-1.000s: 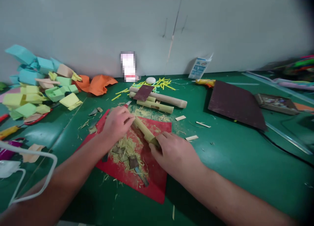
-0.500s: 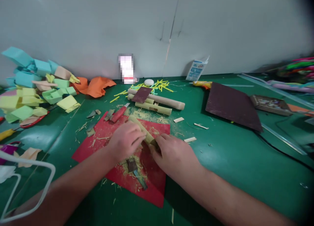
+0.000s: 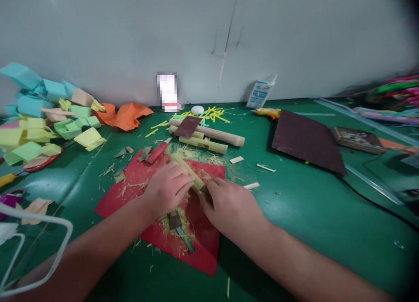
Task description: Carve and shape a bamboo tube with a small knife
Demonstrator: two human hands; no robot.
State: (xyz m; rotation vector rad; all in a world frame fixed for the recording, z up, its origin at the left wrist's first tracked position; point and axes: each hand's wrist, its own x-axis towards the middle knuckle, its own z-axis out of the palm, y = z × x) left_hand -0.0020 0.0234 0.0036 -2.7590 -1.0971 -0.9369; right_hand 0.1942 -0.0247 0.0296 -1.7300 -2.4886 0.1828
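Note:
A pale bamboo tube (image 3: 187, 166) slants over a red sheet (image 3: 204, 249), its far end pointing up and left. My left hand (image 3: 167, 186) is closed around its middle from the left, thumb and fingers pressed together. At the near end my right hand (image 3: 234, 204) grips the tube, thumb below and fingers on top; something dark shows under those fingers, too hidden to name. Beyond the tube lies a red-handled knife (image 3: 157, 152). Below my hands, a small brown sandpaper piece (image 3: 174, 220) and a dark strip (image 3: 186, 241) rest among shavings.
Behind lie more bamboo tubes (image 3: 222, 134) with a sandpaper piece (image 3: 189, 126) on top. A large sandpaper sheet (image 3: 307, 140) is to the right. Folded paper pieces (image 3: 36, 114) crowd the left, near a white wire frame (image 3: 63, 241). A phone (image 3: 168, 91) leans against the wall.
The whole view has shifted slightly left. Both hands keep their hold on the bamboo tube, with hardly any movement against it.

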